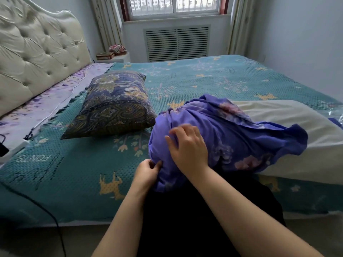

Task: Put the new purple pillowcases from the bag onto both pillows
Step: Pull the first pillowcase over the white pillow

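At the bed's (55, 182) near edge, I am working a purple pillowcase (232, 130) onto the white pillow (297, 123): left hand (146, 172) pinching its corner, right hand (189, 147) pressing flat (half still bare). Next, I judge, tugging it farther along.

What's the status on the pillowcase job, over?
Left hand pinches purple pillowcase corner; right hand presses on top. White pillow half covered. Patterned pillow not yet changed. Nothing in the way.
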